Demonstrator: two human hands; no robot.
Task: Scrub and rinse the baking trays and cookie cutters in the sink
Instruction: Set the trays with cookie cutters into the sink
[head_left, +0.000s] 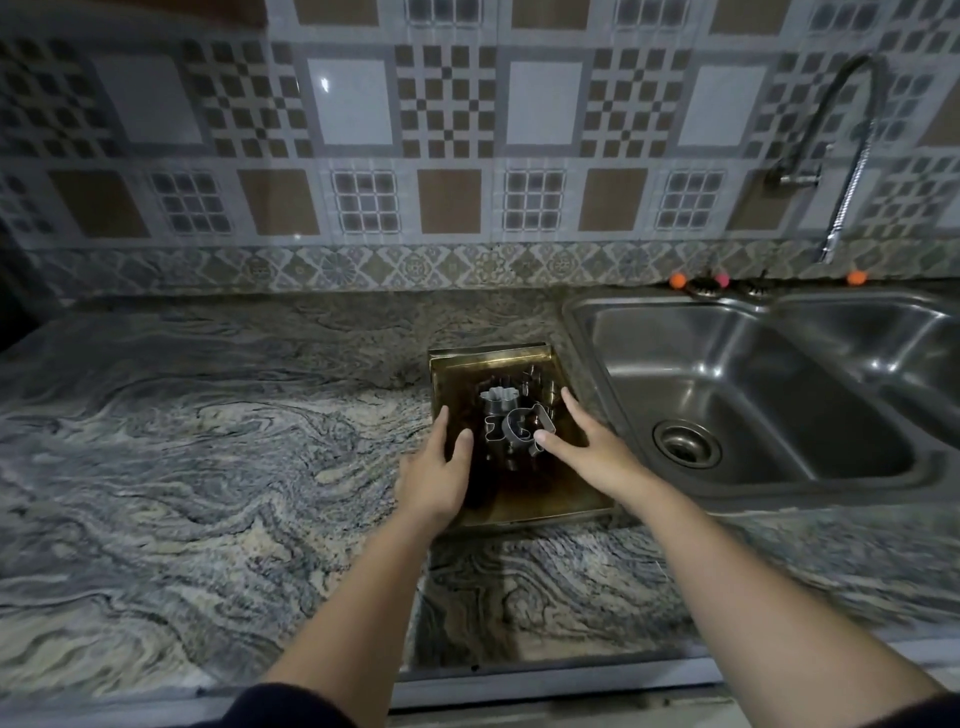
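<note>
Left hand (435, 478), centre frame: fingers straight, over tray's left edge. Right hand (597, 448): fingers spread, thumb touching cookie cutters (511, 422). Cutters piled in baking tray (524, 506) on countertop (208, 441). Sink (769, 395), right. Faucet (836, 156), upper right.

You have a marbled grey and cream stone countertop (208, 457) running along the wall in front of you. Behind it rises a backsplash of patterned tiles (447, 104) in brown, white and grey checks, with a floral border strip (332, 267) at its foot. Near the back right corner you see three small balls, two orange (677, 281) and one pink (721, 281).
</note>
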